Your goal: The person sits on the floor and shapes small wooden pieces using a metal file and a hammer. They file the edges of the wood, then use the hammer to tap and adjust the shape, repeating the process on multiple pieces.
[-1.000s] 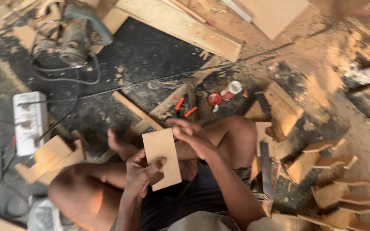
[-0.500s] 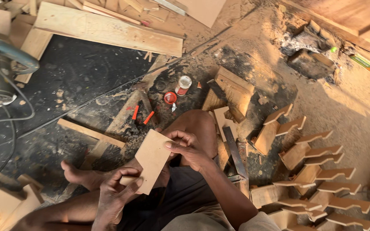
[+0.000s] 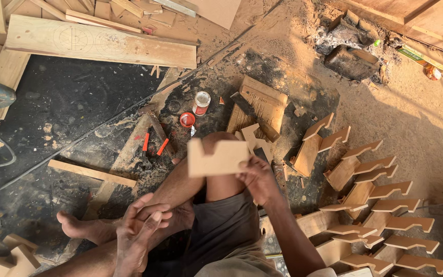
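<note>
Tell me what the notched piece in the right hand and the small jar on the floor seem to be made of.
Notched piece: looks like wood or fibreboard, unfinished; flat, pale tan, matte, with cleanly sawn edges. Jar: probably plastic or metal; white top, red band, too small to tell. The right hand grips the piece's edge.

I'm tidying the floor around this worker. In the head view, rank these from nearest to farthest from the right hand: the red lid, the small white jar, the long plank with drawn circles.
From the right hand, which holds a notched wood piece:
1. Red lid, up and left on the floor.
2. Small white jar, just beyond the lid.
3. Long plank, far upper left.
</note>
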